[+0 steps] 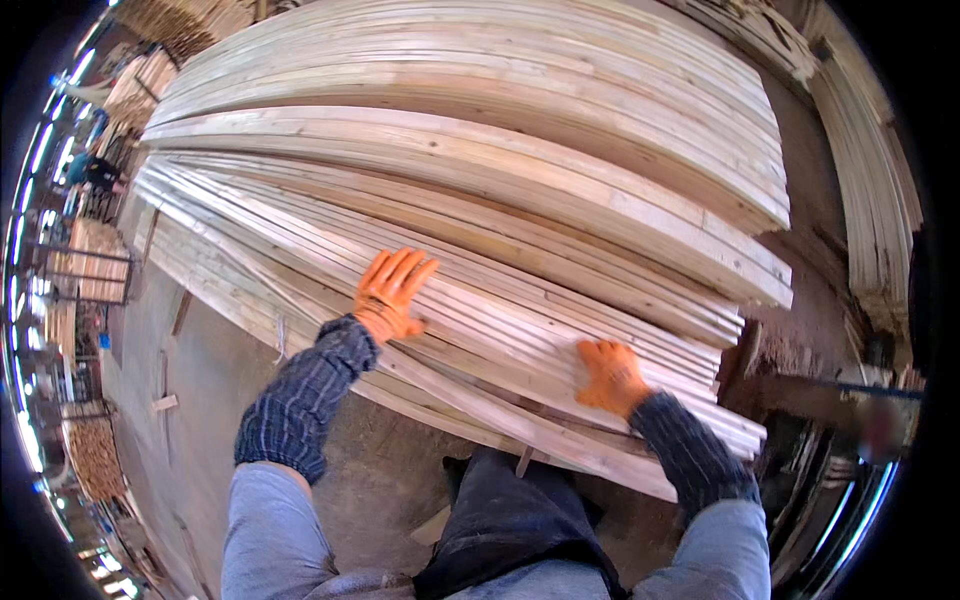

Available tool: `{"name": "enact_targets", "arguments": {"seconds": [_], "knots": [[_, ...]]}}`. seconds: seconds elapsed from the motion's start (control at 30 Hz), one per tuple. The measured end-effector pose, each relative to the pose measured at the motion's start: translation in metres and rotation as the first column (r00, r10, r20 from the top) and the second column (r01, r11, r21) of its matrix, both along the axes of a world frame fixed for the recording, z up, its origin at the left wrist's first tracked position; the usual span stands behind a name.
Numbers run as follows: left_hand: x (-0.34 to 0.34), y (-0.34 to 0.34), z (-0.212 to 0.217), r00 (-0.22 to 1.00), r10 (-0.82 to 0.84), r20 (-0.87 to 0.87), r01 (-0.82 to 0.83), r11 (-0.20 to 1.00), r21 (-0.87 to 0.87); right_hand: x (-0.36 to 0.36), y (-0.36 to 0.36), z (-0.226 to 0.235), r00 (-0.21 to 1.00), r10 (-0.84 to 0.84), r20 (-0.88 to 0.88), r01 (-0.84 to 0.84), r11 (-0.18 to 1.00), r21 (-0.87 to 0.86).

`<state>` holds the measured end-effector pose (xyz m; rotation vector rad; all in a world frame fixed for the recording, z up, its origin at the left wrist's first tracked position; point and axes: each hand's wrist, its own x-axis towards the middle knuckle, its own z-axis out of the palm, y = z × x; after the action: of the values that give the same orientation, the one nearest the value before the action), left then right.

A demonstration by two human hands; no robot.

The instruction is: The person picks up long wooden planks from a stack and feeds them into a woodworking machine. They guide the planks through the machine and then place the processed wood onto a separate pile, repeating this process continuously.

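Item: row of pale boards (pixel 500 330), my landmark, beneath both gloved hands.
Left hand (pixel 392 297): fingers splayed on the row's top, gripping nothing.
Right hand (pixel 612 376): on the row, nearer its right end; whether it grips, I cannot tell.
Beyond the row: stacked timber (pixel 480 60).
On its near side: bowed plank (pixel 520 427).
Step, I judge: evening up the row; next move calls for level pressure from both palms.

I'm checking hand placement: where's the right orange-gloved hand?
In the head view, the right orange-gloved hand is right of centre, over the near wooden boards, closer to their right ends than the left orange-gloved hand.
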<state>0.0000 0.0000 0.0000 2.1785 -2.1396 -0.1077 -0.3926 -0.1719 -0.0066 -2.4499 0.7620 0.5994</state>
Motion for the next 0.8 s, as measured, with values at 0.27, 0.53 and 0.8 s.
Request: {"name": "enact_targets", "arguments": {"seconds": [0.27,0.53,0.8], "knots": [[0.13,0.072,0.046,0.975,0.076,0.211,-0.098,0.991,0.094,-0.303,0.052,0.098,0.964,-0.259,-0.06,0.236,0.938,-0.255],[0.049,0.07,0.058,0.978,-0.185,0.094,0.158,0.957,0.241,-0.455,0.104,0.143,0.899,-0.422,-0.119,0.306,0.797,-0.52],[-0.096,0.103,0.044,0.948,-0.309,-0.079,0.314,0.948,0.05,-0.567,0.145,0.139,0.677,-0.715,-0.176,0.502,0.623,-0.6]]}}
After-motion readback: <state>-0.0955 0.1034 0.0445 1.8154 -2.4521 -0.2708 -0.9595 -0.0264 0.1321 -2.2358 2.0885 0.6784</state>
